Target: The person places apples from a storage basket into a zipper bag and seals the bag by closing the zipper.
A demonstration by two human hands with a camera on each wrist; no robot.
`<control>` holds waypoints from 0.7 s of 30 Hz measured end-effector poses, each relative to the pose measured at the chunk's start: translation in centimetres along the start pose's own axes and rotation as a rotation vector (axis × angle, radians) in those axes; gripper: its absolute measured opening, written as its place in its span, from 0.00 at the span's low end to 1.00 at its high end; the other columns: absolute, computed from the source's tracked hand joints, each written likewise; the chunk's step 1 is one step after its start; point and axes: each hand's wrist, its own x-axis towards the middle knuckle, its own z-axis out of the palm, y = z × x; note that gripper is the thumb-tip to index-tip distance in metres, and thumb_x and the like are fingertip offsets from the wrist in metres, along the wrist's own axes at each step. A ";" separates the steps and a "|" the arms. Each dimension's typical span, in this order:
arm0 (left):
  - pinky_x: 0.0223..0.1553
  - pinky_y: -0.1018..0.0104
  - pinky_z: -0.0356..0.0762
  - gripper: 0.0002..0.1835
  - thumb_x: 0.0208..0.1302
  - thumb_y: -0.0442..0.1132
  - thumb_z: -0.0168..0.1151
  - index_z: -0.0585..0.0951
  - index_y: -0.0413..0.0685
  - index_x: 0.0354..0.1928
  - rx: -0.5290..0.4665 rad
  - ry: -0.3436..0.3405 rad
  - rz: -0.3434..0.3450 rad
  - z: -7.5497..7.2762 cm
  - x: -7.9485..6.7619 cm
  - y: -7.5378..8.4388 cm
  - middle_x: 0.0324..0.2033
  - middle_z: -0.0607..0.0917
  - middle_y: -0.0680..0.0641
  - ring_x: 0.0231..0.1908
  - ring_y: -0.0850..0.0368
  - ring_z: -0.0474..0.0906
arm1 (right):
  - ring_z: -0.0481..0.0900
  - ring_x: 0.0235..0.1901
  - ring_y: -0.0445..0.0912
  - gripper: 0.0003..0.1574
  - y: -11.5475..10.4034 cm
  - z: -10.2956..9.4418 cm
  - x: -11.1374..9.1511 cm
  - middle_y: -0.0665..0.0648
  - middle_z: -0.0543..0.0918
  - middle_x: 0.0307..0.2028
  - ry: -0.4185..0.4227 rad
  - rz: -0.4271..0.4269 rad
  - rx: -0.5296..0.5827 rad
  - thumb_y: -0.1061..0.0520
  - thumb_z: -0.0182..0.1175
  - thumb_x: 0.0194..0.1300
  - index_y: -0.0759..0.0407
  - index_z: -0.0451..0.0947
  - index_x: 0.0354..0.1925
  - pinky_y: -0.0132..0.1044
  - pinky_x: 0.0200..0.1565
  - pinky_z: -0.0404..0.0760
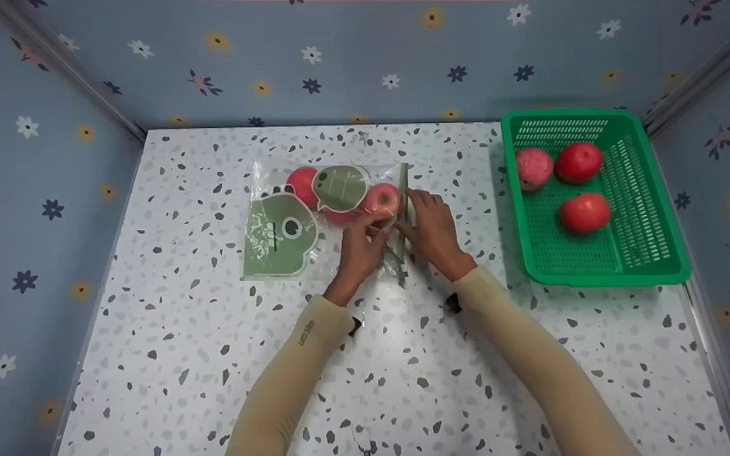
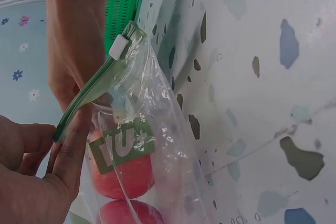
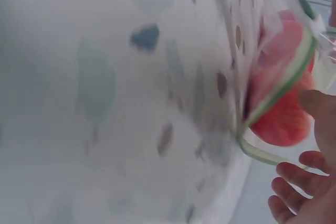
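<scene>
A clear zip bag [image 1: 333,256] printed with a green cartoon face lies on the speckled table, its mouth facing right. Inside it are red apples [image 1: 382,200], partly covered by the print. My left hand [image 1: 360,250] pinches the bag's green zip edge [image 2: 84,93] between thumb and fingers, as the left wrist view shows. A white slider [image 2: 118,47] sits near one end of that zip. At the mouth, my right hand [image 1: 431,231] has its fingers spread and loosely bent, the thumb [image 3: 315,103] overlapping an apple in the right wrist view.
A green plastic basket [image 1: 606,279] stands on the right of the table. It holds three red fruits: a streaked apple [image 1: 533,168], a darker red fruit [image 1: 578,162] and an orange-red one [image 1: 584,212]. Flower-patterned walls [image 1: 365,63] enclose the back and sides.
</scene>
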 end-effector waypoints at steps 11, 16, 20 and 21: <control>0.37 0.67 0.82 0.15 0.66 0.21 0.61 0.86 0.32 0.53 -0.031 0.008 -0.005 -0.1 0.0 0.0 0.42 0.88 0.34 0.38 0.43 0.85 | 0.73 0.65 0.63 0.36 0.7 -3.5 -1.6 0.67 0.75 0.68 -0.007 -0.076 -0.246 0.50 0.64 0.77 0.65 0.69 0.74 0.59 0.66 0.72; 0.43 0.64 0.82 0.15 0.66 0.21 0.61 0.86 0.32 0.54 -0.024 0.004 0.002 -0.1 -0.1 -0.2 0.44 0.88 0.34 0.41 0.43 0.85 | 0.72 0.65 0.64 0.36 1.2 -4.7 -2.3 0.68 0.74 0.69 -0.021 -0.080 -0.289 0.50 0.64 0.77 0.66 0.68 0.74 0.59 0.66 0.71; 0.38 0.67 0.82 0.13 0.69 0.23 0.62 0.86 0.32 0.53 -0.053 0.001 -0.012 0.0 -0.1 -0.2 0.43 0.87 0.35 0.38 0.45 0.85 | 0.73 0.64 0.64 0.36 1.6 -5.7 -2.8 0.68 0.75 0.68 0.008 -0.087 -0.307 0.51 0.65 0.76 0.66 0.69 0.72 0.59 0.66 0.71; 0.36 0.68 0.82 0.13 0.69 0.23 0.62 0.86 0.32 0.53 -0.064 0.001 -0.017 0.0 -0.1 -0.2 0.42 0.87 0.35 0.36 0.47 0.84 | 0.73 0.63 0.64 0.35 1.7 -6.0 -2.9 0.68 0.75 0.68 0.023 -0.089 -0.298 0.52 0.66 0.75 0.67 0.70 0.72 0.60 0.66 0.71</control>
